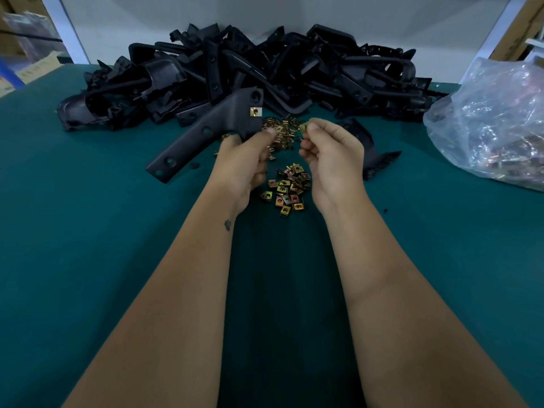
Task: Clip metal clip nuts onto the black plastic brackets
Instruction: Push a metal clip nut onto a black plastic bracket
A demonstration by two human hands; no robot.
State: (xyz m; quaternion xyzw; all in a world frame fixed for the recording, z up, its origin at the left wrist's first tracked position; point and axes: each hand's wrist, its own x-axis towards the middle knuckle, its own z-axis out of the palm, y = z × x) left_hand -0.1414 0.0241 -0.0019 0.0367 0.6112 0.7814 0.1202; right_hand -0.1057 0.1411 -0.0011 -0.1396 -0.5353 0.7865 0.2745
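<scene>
Clip nut was pinched edge-on in right hand, small, light, springy steel; left hand gripped stiff black bracket mid-body above counter, one nut already seated

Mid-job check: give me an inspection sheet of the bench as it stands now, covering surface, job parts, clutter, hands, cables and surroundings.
Surface: green table top, bare in front.
Job's things: held bracket with one clip nut already on its upper end; loose clip nuts scattered between the hands; bracket pile at the back.
Clutter: clear plastic bag of more metal parts at right; a stray bracket behind the right hand.
Hands: left hand grips the held bracket; right hand pinches a single nut.
Cables: nothing seen.
Surroundings: white wall behind; cardboard boxes, blurred, at far left.
</scene>
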